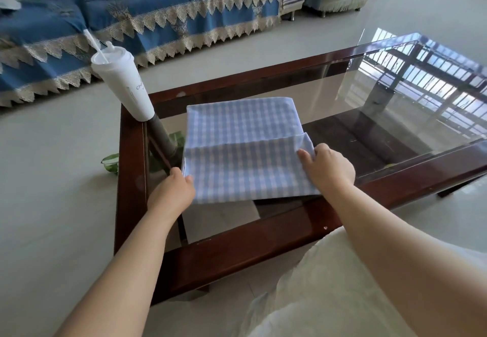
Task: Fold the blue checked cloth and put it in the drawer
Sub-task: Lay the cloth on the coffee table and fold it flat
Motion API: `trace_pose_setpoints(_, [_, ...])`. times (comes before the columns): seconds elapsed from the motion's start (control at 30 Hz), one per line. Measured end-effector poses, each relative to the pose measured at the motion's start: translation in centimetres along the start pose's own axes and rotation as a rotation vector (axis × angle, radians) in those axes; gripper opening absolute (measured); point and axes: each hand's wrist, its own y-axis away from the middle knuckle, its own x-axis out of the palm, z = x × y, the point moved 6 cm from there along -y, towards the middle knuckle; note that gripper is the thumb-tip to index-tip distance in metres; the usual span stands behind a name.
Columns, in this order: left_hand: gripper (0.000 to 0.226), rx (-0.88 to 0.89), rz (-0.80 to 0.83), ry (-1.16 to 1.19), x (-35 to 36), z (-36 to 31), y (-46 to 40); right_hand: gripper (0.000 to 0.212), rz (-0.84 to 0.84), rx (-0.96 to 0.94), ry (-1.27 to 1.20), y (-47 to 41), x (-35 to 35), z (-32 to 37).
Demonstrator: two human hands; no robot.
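**Head camera: both hands on the half-made fold**

Head view looks down on the pale blue checked cotton cloth [245, 149], lying flat on the glass-topped dark wooden coffee table [232, 252], directly ahead of the person. Its near portion is doubled over, the fold edge running left to right between the hands. The left hand [171, 194] pinches the near-left corner, fingers curled around the layers. The right hand [328, 166] presses the right edge, fingers half closed on the fabric; whether it grips or merely pins is hard to tell. Both are equally near. A tall white lidded cup with a straw [122, 81] stands at the far-left corner, apart from the cloth. No drawer shows.
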Motion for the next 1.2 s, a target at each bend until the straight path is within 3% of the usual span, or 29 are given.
trace_pose_setpoints(0.13, [0.032, -0.046, -0.02, 0.054, -0.3, -0.1, 0.6, 0.046, 0.078, 0.052, -0.125, -0.7, 0.7, -0.3])
trace_pose_setpoints(0.17, [0.042, -0.006, -0.069, -0.025, -0.6, -0.6, 1.0, 0.047, 0.113, 0.067, -0.107, -1.0, 0.9, -0.3])
trace_pose_setpoints(0.23, [0.078, 0.245, -0.277, -0.264, -1.1, -3.4, 1.6, 0.047, 0.152, 0.082, -0.07, -1.3, 1.2, -0.1])
trace_pose_setpoints(0.27, [0.084, 0.419, -0.341, -0.301, -0.8, -5.3, 1.8, 0.045, 0.154, 0.082, -0.058, -1.2, 1.4, 0.0])
trace_pose_setpoints(0.33, [0.067, 0.673, -0.211, -0.303, 1.1, -8.5, 1.7, 0.041, 0.119, 0.089, -0.038, -0.8, 1.4, 0.1])
trace_pose_setpoints(0.37, [0.057, 0.713, -0.103, -0.304, 2.2, -9.2, 1.2, 0.04, 0.078, 0.08, -0.012, -0.5, 1.2, 0.2])
trace_pose_setpoints(0.43, [0.055, 0.684, 0.058, -0.332, 4.0, -9.4, 0.2, 0.039, -0.071, -0.055, 0.079, 0.2, 0.4, 1.2])
trace_pose_setpoints(0.5, [0.057, 0.657, 0.098, -0.374, 4.6, -9.0, -0.4, 0.05, -0.228, -0.359, 0.158, 0.8, 0.0, 3.3])
trace_pose_setpoints(0.53, [0.057, 0.651, 0.107, -0.384, 4.7, -9.0, -0.5, 0.056, -0.241, -0.514, 0.171, 1.2, 0.2, 4.2])
trace_pose_setpoints(0.6, [0.059, 0.648, 0.108, -0.386, 4.6, -9.0, -0.6, 0.058, -0.048, -0.651, 0.173, 1.2, 1.6, 4.8])
trace_pose_setpoints(0.67, [0.064, 0.625, 0.1, -0.37, 4.4, -8.7, -0.9, 0.061, 0.262, -0.517, 0.13, 0.4, 3.6, 3.5])
trace_pose_setpoints(0.73, [0.069, 0.574, 0.074, -0.345, 3.9, -7.8, -1.5, 0.062, 0.373, -0.461, 0.109, -0.3, 4.1, 2.8])
trace_pose_setpoints(0.97, [0.059, 0.483, 0.033, -0.284, 3.1, -4.7, -3.5, 0.047, 0.458, -0.456, -0.116, -1.3, 2.6, 0.2])
trace_pose_setpoints(1.03, [0.058, 0.49, 0.033, -0.268, 3.1, -4.8, -3.6, 0.054, 0.485, -0.422, -0.193, -1.4, 1.8, -1.4])
trace_pose_setpoints(1.1, [0.058, 0.487, 0.033, -0.261, 3.0, -4.9, -3.5, 0.065, 0.462, -0.438, -0.133, -1.3, 1.4, -2.4])
trace_pose_setpoints(1.2, [0.055, 0.481, 0.023, -0.259, 2.9, -5.0, -3.3, 0.062, 0.395, -0.503, -0.011, -1.0, 1.2, -2.5])
